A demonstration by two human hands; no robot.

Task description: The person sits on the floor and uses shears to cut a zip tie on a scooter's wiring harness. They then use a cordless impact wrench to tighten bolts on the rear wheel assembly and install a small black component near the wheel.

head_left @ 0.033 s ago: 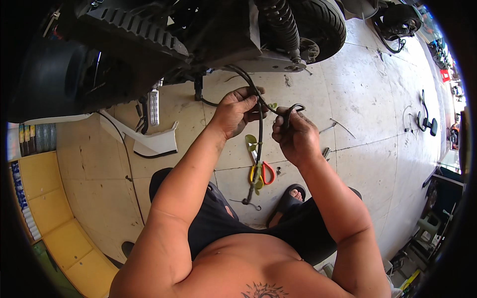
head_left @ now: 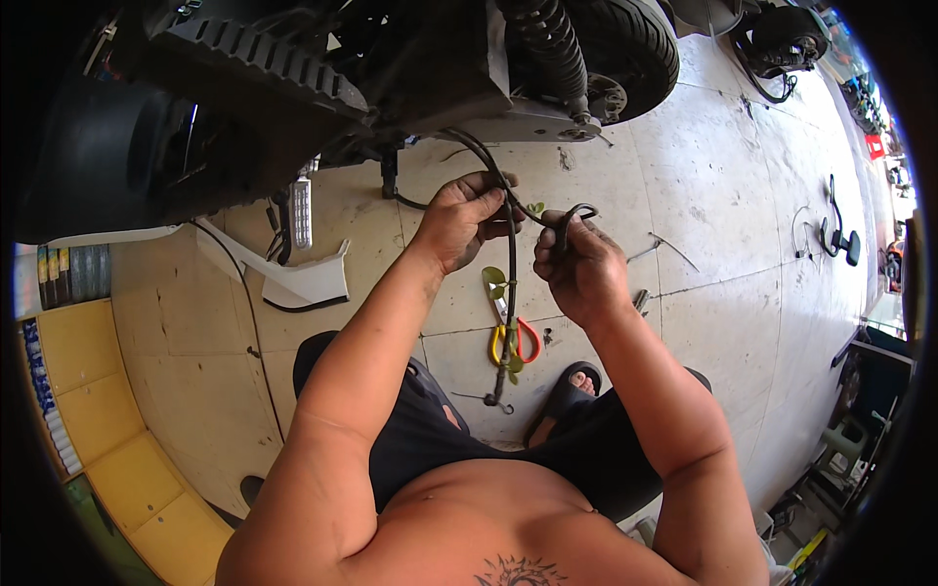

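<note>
Two hands grip black cabling: the left hand [head_left: 467,223] pinches it, one long strand [head_left: 512,262] hanging toward six o'clock; at the left hand's four o'clock, the right hand [head_left: 588,264] clasps another strand, nearer its curled end [head_left: 584,208].

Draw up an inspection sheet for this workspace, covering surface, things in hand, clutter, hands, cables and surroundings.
Surface: pale tiled floor, with dark marks.
Things in hand: black cables leading from beneath a dark vehicle.
Clutter: scissors with one red and one yellow handle, partly behind a cable; white panel left of them.
Hands: left hand pinches the cables; right hand grips a looped length.
Cables: one hangs below the left hand, floor contact at its lower end unclear; a thin dark cable runs across the left side.
Surroundings: yellow cabinet at left; black wheel beyond the hands.
</note>
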